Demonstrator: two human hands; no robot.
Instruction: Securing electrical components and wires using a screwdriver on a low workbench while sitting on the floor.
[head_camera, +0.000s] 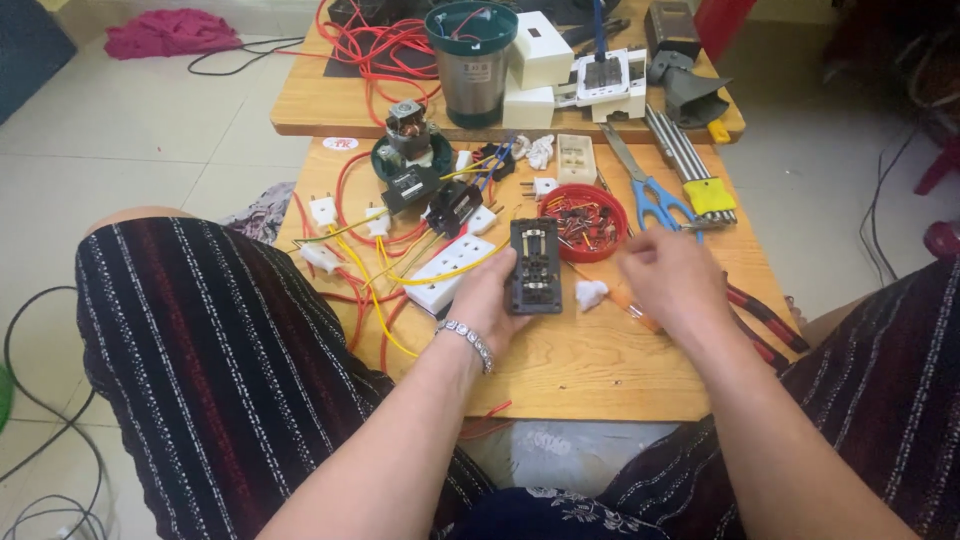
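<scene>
your hands over the low wooden table (600, 370), dark socket plate held up between them.
risk, as a judgement: loose yellow wires (385, 290) and the white socket strip (450, 272) crowd your left side; a snag could tug the plate loose. your left hand (490, 300) has fingers closed narrowly round the black socket plate (534, 266), above the table middle. your right hand (668, 280) is blurred, fingers loosely curled beside the red dish (584, 222); cannot tell if it holds anything.

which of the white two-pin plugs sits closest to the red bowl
The small white plug just above the red bowl's rim, pins pointing left. The other white plugs lie far left among the wires.
</scene>
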